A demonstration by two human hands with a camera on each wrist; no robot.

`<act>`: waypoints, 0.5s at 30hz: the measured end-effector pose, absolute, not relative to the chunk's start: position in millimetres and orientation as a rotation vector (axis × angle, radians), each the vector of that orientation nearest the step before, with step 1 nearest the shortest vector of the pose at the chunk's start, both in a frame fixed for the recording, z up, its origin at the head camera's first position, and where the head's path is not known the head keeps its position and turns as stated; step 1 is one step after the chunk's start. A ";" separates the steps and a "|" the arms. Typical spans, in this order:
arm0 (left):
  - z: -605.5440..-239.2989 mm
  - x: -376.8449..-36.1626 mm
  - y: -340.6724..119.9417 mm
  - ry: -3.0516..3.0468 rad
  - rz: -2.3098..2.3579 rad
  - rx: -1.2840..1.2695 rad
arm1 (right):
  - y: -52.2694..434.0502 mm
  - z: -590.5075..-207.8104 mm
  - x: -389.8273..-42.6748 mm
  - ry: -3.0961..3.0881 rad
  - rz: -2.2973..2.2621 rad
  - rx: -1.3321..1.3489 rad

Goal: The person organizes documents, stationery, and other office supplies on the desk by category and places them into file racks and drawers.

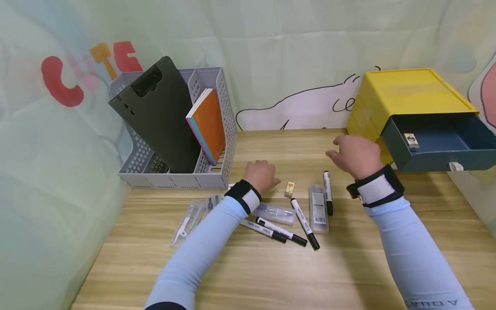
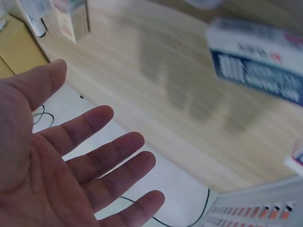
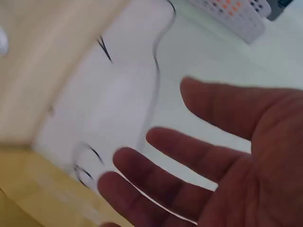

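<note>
Wooden desk (image 1: pixel 348 267), pale printed curtain behind. Left to right, placed relative to the small eraser (image 1: pixel 289 189) mid-desk:

- Far left of eraser, at the back: grey file rack (image 1: pixel 217 129) holding a dark clipboard (image 1: pixel 162 116) and an orange notebook (image 1: pixel 209 125).
- Left-front of eraser: clear plastic packets (image 1: pixel 190 221) flat on the desk.
- Left hand (image 1: pixel 261 174): just left of eraser, low over the desk. Wrist view shows fingers (image 2: pixel 109 156) spread and straight, palm empty, nothing held.
- Front of eraser: black-and-white markers (image 1: pixel 304 221) fanned out, long axes running roughly diagonal toward the front-right; one clear case (image 1: pixel 318 209) lies beside them, long axis front-to-back.
- Right of eraser: single marker (image 1: pixel 328 191), axis front-to-back.
- Right hand (image 1: pixel 354 155): right and behind eraser, raised off the desk. Fingers (image 3: pixel 156 179) loosely extended, palm empty.
- Far right: yellow drawer unit (image 1: pixel 407 94), dark blue drawer (image 1: pixel 441 144) pulled out, small item inside.

Key relation: eraser sits just right of the left fingertips, well apart from the right hand. Left hand nearer.
</note>
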State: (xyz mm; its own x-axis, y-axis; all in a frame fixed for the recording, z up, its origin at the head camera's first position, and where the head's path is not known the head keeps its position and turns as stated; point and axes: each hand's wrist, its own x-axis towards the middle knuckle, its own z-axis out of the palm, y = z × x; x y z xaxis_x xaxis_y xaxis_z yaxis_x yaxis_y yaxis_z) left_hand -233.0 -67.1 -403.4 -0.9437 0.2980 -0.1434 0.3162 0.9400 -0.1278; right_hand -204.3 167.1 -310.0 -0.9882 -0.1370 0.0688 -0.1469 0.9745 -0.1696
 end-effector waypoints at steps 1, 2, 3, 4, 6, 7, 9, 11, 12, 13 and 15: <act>-403.7 -231.8 -64.5 2.965 -0.226 0.482 | 164.5 -316.8 -205.1 -3.108 0.276 0.256; -404.0 -230.9 -61.9 2.956 -0.227 0.491 | 162.6 -323.5 -205.6 -3.142 0.283 0.295; -404.2 -230.0 -59.4 2.950 -0.228 0.502 | 160.8 -329.8 -205.8 -3.173 0.298 0.321; -404.6 -229.0 -56.6 2.946 -0.233 0.519 | 160.1 -335.8 -205.6 -3.200 0.313 0.343; -406.3 -227.6 -50.8 2.940 -0.250 0.550 | 158.9 -345.4 -204.1 -3.238 0.345 0.362; -407.3 -227.1 -48.2 2.933 -0.256 0.560 | 158.3 -349.1 -203.4 -3.246 0.357 0.364; -409.4 -226.1 -44.1 2.934 -0.264 0.586 | 157.5 -354.3 -201.8 -3.254 0.374 0.359; -411.6 -225.5 -40.9 2.930 -0.264 0.593 | 156.6 -357.6 -200.6 -3.252 0.372 0.348; -412.6 -225.4 -39.7 2.923 -0.255 0.590 | 156.2 -359.0 -200.3 -3.247 0.370 0.345; -413.0 -224.9 -38.7 2.919 -0.246 0.586 | 156.0 -360.4 -200.1 -3.243 0.367 0.345; -413.8 -224.1 -36.7 2.913 -0.223 0.581 | 156.2 -363.5 -200.0 -3.236 0.365 0.345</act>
State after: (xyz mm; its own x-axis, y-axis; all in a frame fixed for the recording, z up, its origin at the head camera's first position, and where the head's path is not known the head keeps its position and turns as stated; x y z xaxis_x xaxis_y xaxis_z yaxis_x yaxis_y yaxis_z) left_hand -224.1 -36.7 -413.8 -0.9111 0.3668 -0.1878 0.3911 0.9133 -0.1139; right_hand -200.0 156.2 -363.5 -0.9691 -0.2219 -0.1080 -0.1923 0.9532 -0.2333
